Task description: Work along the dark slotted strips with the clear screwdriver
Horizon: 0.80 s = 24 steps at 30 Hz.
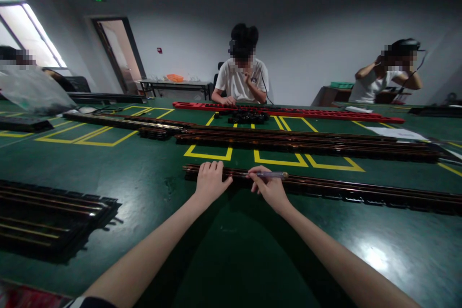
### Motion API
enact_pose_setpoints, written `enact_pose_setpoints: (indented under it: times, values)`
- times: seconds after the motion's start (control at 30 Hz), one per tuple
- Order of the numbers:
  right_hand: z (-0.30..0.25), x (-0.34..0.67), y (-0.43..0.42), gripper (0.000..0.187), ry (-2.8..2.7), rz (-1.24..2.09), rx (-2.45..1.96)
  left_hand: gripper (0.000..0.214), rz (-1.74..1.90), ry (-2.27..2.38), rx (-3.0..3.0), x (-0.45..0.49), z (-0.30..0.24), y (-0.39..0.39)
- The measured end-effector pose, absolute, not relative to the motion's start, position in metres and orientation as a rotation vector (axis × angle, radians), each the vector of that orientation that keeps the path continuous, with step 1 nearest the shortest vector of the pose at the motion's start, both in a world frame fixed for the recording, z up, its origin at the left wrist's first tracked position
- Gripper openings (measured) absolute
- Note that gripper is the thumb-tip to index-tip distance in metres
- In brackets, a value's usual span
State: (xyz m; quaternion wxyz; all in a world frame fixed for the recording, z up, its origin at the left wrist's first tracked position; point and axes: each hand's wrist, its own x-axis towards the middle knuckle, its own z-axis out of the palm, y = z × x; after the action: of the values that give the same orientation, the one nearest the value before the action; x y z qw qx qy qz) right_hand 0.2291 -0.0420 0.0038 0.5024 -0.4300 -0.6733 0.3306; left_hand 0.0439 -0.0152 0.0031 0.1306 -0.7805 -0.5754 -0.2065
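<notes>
Forearms stretched over a green table, a long strip worked near its left end

The long strip, dark with coppery lines, is placed crosswise just beyond the wrists. Its left end is seen beside the left hand; its right end is cut off by the picture's edge. It is held by the left hand, with the fingers laid over it and the thumb spread along the near side. A slim pen-like tool is pinched narrowly in the right hand, its tip aimed left at the strip between the hands; whether contact is made cannot be told.

Work on this strip is judged to be under way around its left part, while most of the length to the right is attended by neither hand. No finished mark can be made out, so how much is done cannot be told.

Beyond, across yellow lines, a bundle of similar strips is laid, and another stack is set at the near left. Both are touched by neither hand; whether they are finished or waiting is not shown. Farther off, a red rail is placed before a co-worker, with small black parts heaped on its near side.
</notes>
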Motion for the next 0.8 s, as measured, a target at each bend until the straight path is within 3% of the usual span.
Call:
enact_pose_setpoints:
  times: [0.8]
  values:
    - [0.0024, 0.2294, -0.0444, 0.024, -1.638, 0.768, -1.085, 0.033, -0.619, -1.544, -2.359, 0.0371, 0.0015, -0.0148]
